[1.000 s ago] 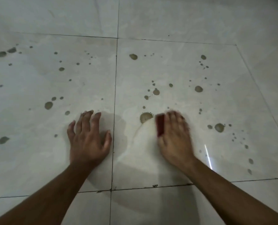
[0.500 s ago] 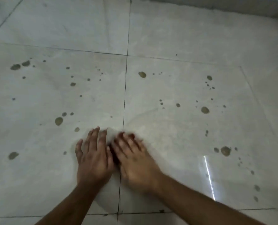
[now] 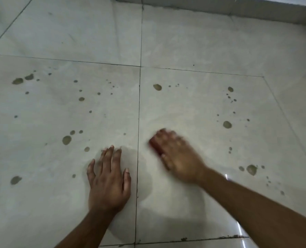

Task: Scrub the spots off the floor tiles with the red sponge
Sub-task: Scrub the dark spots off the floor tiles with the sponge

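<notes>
1. Pressed down under my right hand (image 3: 180,159) is the red sponge (image 3: 155,145); my fingers lie flat over its top, and only its left edge shows past them as a blurred red strip
2. That hand is smeared by motion blur, so I cannot tell exactly how my thumb sits against the sponge
3. The sponge rests on the floor tile (image 3: 202,108) to the right of the dark grout line (image 3: 138,113), just beside that line
4. My left hand (image 3: 109,179) lies palm down on the neighbouring tile (image 3: 41,113), fingers spread and pointing away from me, holding nothing; its thumb sits just beside the grout line
5. My two hands are near each other but apart, one on each side of the line
6. Around the sponge the tile looks paler and streaked, with a faint wet sheen
7. Brownish spots (image 3: 227,124) dot the right tile beyond and to the right of my hand, with a larger one (image 3: 251,170) near my right forearm and one (image 3: 157,87) farther ahead
8. More spots scatter over the left tile, among them a round one (image 3: 66,140) ahead of my left fingers and a pair (image 3: 17,81) near the far left
</notes>
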